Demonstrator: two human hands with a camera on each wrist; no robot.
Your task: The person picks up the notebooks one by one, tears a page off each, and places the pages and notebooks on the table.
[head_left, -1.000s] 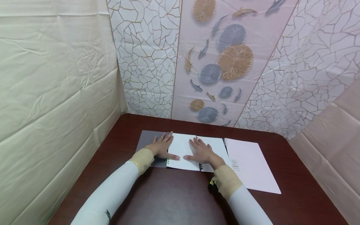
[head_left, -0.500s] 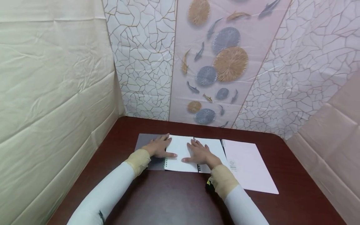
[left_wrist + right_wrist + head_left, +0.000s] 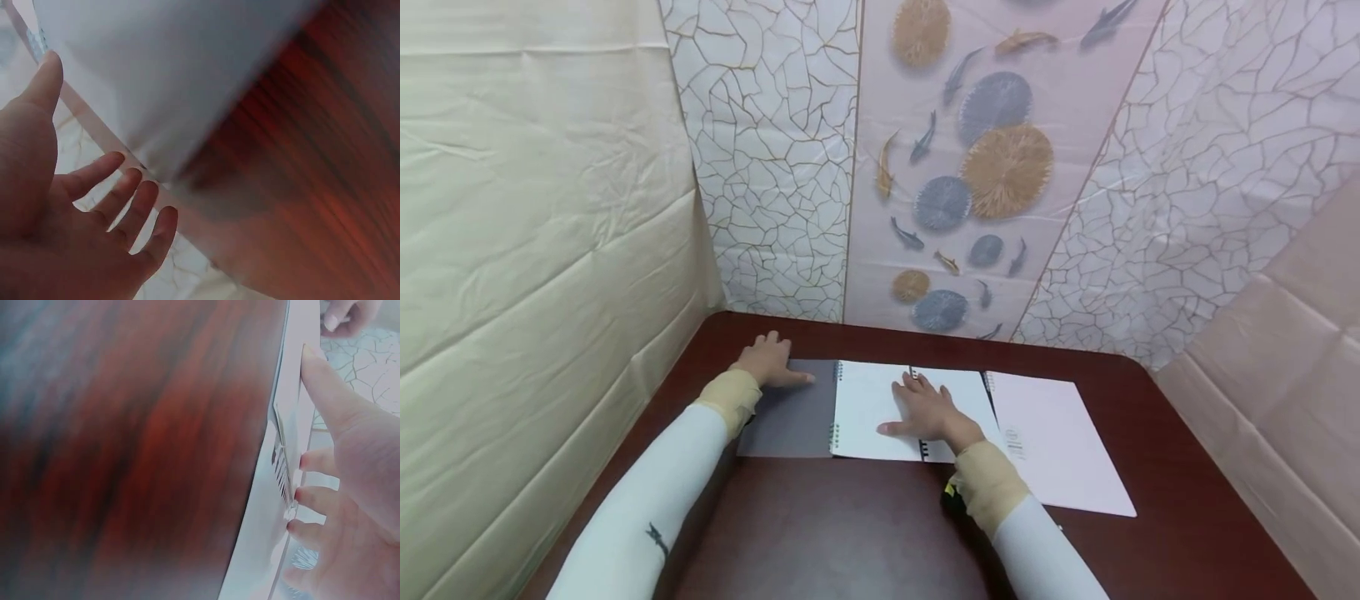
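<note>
Resting on the white pages (image 3: 868,408), the right hand (image 3: 925,414) lies with fingers spread near the black binding (image 3: 924,451); the left hand (image 3: 767,364), its fingers also apart, is at the far-left corner of the gray sheet (image 3: 790,425), contact unclear; a pale pad (image 3: 1067,442) lies to the right on the tabletop (image 3: 835,525).

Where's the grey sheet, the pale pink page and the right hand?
Grey sheet (image 3: 792,418): head view, middle of its surface.
Pale pink page (image 3: 1067,446): head view, middle of its surface.
Right hand (image 3: 927,412): head view, back of it.
</note>
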